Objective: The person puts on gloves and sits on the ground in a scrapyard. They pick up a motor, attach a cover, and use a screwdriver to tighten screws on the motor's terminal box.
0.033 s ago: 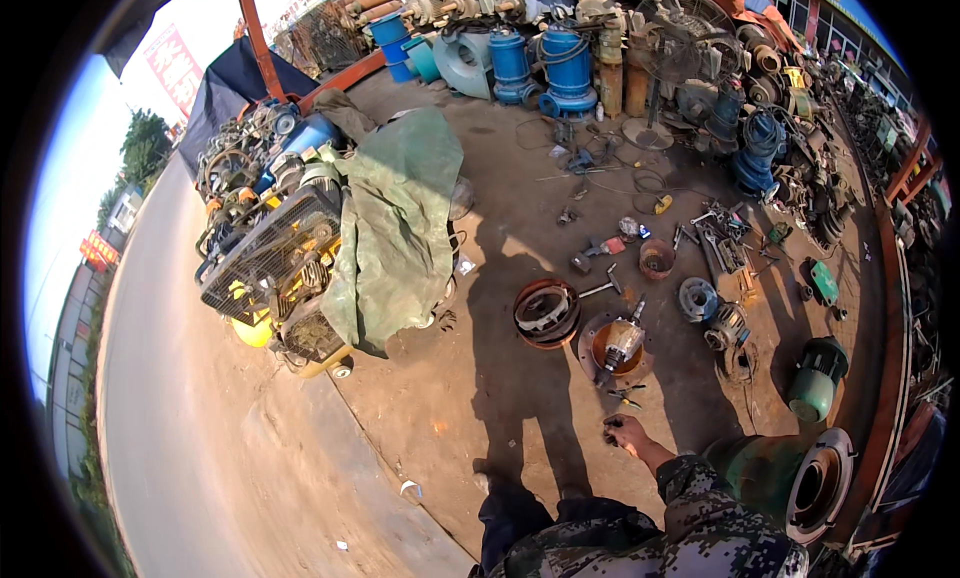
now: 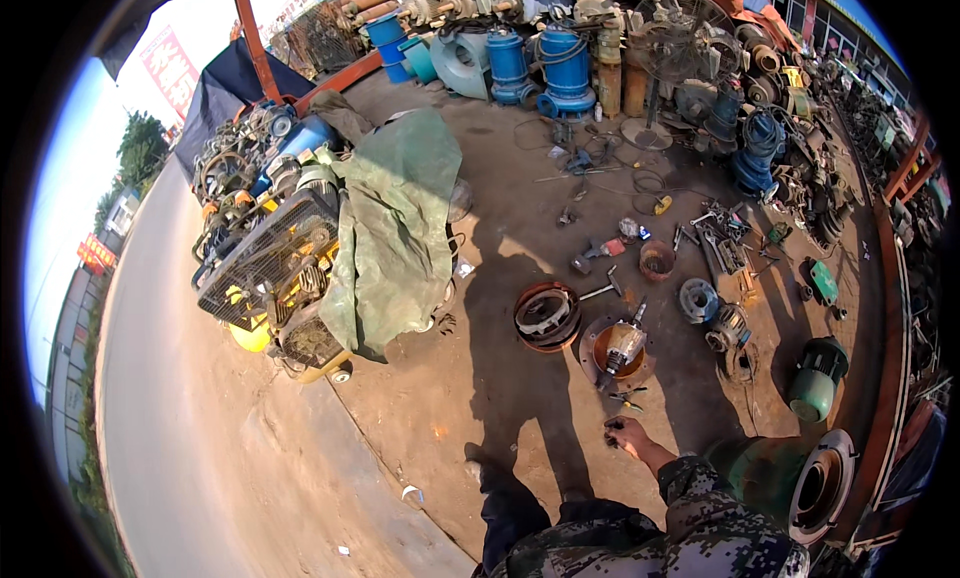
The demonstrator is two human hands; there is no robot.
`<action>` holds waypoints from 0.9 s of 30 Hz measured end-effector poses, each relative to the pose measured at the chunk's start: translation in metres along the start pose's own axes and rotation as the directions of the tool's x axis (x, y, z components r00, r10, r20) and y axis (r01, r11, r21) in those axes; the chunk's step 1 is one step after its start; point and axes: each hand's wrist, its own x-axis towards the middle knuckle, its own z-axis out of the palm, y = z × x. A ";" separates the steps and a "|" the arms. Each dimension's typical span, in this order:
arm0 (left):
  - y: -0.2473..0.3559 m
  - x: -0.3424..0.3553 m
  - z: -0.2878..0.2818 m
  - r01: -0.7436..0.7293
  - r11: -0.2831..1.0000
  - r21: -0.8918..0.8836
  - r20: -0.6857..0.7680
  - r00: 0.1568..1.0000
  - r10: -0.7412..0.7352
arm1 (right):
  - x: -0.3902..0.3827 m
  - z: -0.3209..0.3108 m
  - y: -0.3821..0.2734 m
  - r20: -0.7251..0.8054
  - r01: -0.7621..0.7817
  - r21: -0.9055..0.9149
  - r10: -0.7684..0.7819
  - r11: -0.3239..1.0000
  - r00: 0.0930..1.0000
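Observation:
My right hand (image 2: 627, 435) hangs low over the ground in a camouflage sleeve (image 2: 703, 483). Its fingers are curled in and look dark at the tips; whether they hold anything is too small to tell. Just beyond it lie pliers (image 2: 627, 402). Past these, a motor rotor with its shaft (image 2: 625, 344) stands tilted in a rusty flanged ring (image 2: 590, 350). Left of that sits a round rusty housing (image 2: 547, 315), with a T-shaped metal tool (image 2: 601, 287) behind. My left hand is out of view.
At my right lie a large green flanged casing (image 2: 820, 486) and a green motor (image 2: 818, 380). Wrenches (image 2: 710, 248), a small bucket (image 2: 656, 260) and a power tool (image 2: 598, 255) lie farther off. A green tarp (image 2: 395, 228) covers machinery at left; blue pumps (image 2: 567, 68) stand behind.
My left foot has shifted slightly to the left. The view has turned a little; my right hand stays in nearly the same place.

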 end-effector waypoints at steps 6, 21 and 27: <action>0.080 0.115 0.008 -0.018 0.973 0.230 0.105 0.994 -0.007 | 0.050 -0.045 0.113 -0.168 -0.151 0.162 0.178 0.975 0.970; 0.533 0.337 0.079 -0.169 0.967 -0.192 0.389 0.891 0.233 | 0.079 0.134 -0.034 -0.285 -0.414 0.230 0.468 0.881 0.836; 0.553 0.407 0.203 -0.418 0.852 0.314 0.519 0.827 0.215 | 0.195 0.060 -0.049 -0.282 0.254 0.752 -0.051 0.609 0.958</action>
